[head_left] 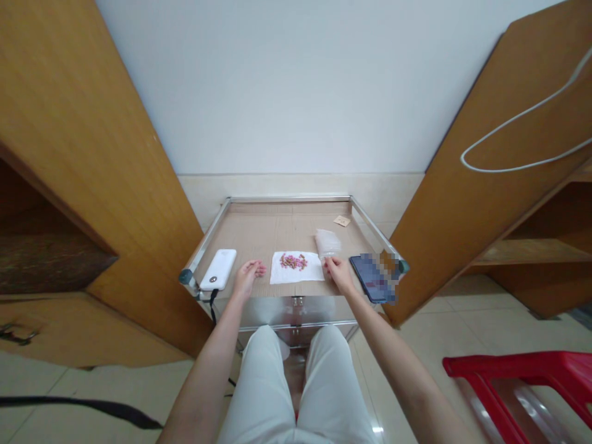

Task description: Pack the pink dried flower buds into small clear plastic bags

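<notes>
Pink pieces (294,262) lie left of the right grip (340,273).

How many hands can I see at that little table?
2. The left hand is between the white device and the white sheet; the right hand is between the sheet and the dark phone, near the clear bag.

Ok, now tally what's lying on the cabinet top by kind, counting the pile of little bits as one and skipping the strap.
White gadget: 1
Dark phone: 1
White sheet: 1
Pile of pink and brown bits: 1
Clear plastic bag: 1
Small beige slip: 1
Total: 6, leaving out anything hidden by the blurring at the phone.
</notes>
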`<action>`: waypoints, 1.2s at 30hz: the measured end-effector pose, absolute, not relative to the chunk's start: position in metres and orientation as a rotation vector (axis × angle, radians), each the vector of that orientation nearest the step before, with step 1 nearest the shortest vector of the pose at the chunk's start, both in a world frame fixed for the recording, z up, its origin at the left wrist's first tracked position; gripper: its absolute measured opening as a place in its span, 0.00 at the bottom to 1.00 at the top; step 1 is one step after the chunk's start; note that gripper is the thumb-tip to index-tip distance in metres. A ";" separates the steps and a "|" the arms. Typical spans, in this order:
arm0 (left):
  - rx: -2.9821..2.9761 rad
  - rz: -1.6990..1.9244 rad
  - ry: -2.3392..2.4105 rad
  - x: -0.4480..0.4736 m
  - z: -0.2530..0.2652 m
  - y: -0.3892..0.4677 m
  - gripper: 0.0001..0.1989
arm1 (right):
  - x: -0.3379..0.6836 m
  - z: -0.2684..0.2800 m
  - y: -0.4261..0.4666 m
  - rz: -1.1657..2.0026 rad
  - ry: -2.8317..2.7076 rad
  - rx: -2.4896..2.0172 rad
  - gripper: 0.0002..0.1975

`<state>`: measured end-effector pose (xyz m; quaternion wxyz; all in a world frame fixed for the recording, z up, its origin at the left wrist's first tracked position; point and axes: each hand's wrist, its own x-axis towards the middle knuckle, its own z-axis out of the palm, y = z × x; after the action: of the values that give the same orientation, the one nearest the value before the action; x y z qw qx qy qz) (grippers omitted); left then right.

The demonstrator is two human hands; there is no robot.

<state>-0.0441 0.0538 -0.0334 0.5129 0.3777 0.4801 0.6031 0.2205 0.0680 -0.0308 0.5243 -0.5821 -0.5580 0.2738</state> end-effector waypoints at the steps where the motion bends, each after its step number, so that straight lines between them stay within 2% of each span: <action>1: 0.909 1.449 1.157 -0.044 -0.033 0.054 0.15 | 0.224 -0.025 0.071 0.612 -1.362 -1.396 0.20; 5: 0.911 1.455 1.165 -0.043 -0.033 0.054 0.15 | 0.236 0.001 0.085 0.176 -1.373 -1.427 0.17; 8: 0.899 1.463 1.156 -0.043 -0.033 0.054 0.15 | 0.238 0.011 0.097 0.021 -1.538 -1.466 0.23; 13: 0.891 1.459 1.154 -0.043 -0.033 0.054 0.15 | 0.229 0.008 0.116 0.133 -1.789 -1.705 0.28; 21: 0.905 1.440 1.164 -0.044 -0.030 0.053 0.15 | 0.220 0.001 0.126 0.130 -1.871 -1.784 0.15; 36: 0.905 1.460 1.155 -0.043 -0.032 0.054 0.14 | 0.218 0.033 0.125 0.110 -1.408 -1.511 0.17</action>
<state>-0.0428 0.0541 -0.0320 0.5105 0.3758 0.4799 0.6065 0.2184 0.1250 0.0335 0.5114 -0.6277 -0.5851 0.0458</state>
